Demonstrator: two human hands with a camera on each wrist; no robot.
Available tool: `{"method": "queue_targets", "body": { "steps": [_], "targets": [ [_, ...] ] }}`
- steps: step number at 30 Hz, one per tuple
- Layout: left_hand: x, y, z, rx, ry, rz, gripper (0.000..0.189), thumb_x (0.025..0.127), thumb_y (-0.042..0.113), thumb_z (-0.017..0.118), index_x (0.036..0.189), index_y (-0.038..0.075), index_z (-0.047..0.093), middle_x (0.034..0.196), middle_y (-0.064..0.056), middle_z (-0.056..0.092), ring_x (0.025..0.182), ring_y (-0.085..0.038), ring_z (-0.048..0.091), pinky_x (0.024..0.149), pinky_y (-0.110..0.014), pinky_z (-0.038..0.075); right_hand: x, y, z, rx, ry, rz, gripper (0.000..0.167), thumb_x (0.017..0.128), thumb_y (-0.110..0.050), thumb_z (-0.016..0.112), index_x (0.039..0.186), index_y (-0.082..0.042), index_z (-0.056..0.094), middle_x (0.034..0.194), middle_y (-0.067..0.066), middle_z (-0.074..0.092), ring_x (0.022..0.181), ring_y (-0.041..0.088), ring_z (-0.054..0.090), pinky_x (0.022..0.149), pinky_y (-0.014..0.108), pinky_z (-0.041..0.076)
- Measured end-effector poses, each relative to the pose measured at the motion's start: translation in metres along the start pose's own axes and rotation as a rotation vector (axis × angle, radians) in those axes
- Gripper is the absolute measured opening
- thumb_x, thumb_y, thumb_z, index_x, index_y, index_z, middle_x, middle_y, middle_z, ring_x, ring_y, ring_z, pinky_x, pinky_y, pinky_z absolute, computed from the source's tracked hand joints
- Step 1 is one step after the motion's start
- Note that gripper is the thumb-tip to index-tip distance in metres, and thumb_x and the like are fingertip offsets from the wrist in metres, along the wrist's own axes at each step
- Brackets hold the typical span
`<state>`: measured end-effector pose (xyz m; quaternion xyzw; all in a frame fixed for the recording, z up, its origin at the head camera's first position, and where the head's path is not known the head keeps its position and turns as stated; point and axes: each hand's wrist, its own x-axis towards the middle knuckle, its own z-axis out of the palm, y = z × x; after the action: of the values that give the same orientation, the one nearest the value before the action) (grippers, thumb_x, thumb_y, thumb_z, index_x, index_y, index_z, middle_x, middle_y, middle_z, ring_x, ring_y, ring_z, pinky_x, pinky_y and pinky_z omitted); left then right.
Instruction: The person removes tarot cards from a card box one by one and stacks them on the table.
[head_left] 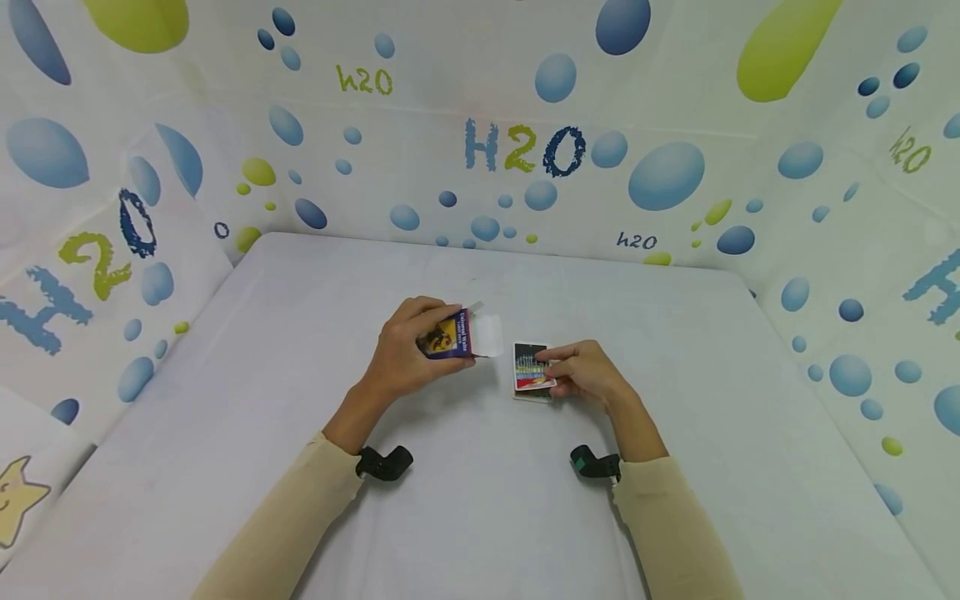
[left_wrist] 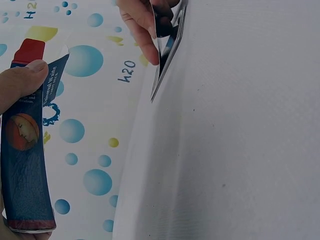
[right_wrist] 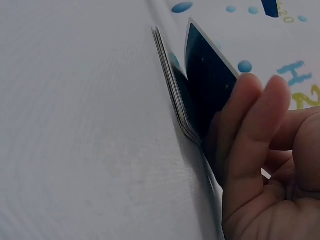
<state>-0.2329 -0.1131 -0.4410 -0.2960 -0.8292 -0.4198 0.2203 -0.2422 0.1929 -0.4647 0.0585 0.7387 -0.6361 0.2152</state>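
My left hand [head_left: 397, 354] grips a dark blue card box [head_left: 447, 335] printed "Universal Waite", its white end flap [head_left: 489, 336] folded out towards the right. In the left wrist view the thumb presses near the red end of the box [left_wrist: 27, 170], above a moon-like face printed on its side. A picture card [head_left: 530, 364] is pinched in my right hand [head_left: 592, 372]. Beneath it a thin stack of cards [head_left: 532, 397] lies on the table. The right wrist view has the card [right_wrist: 207, 82] tilted up at an angle from the stack [right_wrist: 172, 90], its dark back showing.
A white cloth covers the table [head_left: 465, 500]. Behind and at both sides hang white sheets [head_left: 442, 108] patterned with blue and green drops and "H2O". Black wrist cameras, the left one [head_left: 386, 463] and the right one [head_left: 592, 462], sit at the cuffs.
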Motion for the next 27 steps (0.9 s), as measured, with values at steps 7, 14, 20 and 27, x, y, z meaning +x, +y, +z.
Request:
{"method": "queue_targets", "body": {
  "steps": [7,14,20,27],
  "targets": [
    [0.0006,0.0009,0.0007,0.001,-0.004,0.004,0.074,0.065,0.024,0.098,0.130,0.007,0.069,0.125,-0.009,0.061,0.119,-0.024,0.053,0.098,-0.044,0.051,-0.0021,0.0012,0.0009,-0.097,0.000,0.000,0.038,0.090,-0.002,0.071,0.128,-0.004,0.070,0.059,0.005,0.062,0.040,0.008,0.048,0.041,0.020,0.043],
    [-0.0006,0.0001,0.0010,0.004,-0.009,-0.001,0.074,0.065,0.026,0.098,0.131,0.008,0.069,0.125,-0.009,0.061,0.119,-0.024,0.053,0.098,-0.045,0.050,-0.0027,0.0024,0.0019,-0.120,0.008,0.000,0.039,0.088,-0.002,0.074,0.126,-0.007,0.071,0.057,0.004,0.058,0.042,0.009,0.047,0.041,0.020,0.040],
    [-0.0020,-0.0006,0.0010,0.011,-0.018,-0.010,0.075,0.065,0.025,0.098,0.131,0.009,0.068,0.124,-0.009,0.061,0.118,-0.024,0.053,0.097,-0.044,0.051,-0.0023,0.0027,0.0017,-0.115,0.011,-0.014,0.034,0.088,-0.001,0.073,0.121,-0.007,0.074,0.057,0.005,0.058,0.042,0.010,0.047,0.040,0.021,0.039],
    [-0.0008,0.0003,0.0031,0.046,-0.101,-0.107,0.073,0.069,0.033,0.095,0.133,0.012,0.067,0.125,-0.005,0.061,0.116,-0.022,0.054,0.096,-0.044,0.049,-0.0036,0.0017,-0.0009,-0.101,0.037,-0.058,0.031,0.088,-0.003,0.068,0.117,-0.006,0.075,0.058,0.003,0.056,0.043,0.010,0.044,0.040,0.021,0.035]
  ]
}}
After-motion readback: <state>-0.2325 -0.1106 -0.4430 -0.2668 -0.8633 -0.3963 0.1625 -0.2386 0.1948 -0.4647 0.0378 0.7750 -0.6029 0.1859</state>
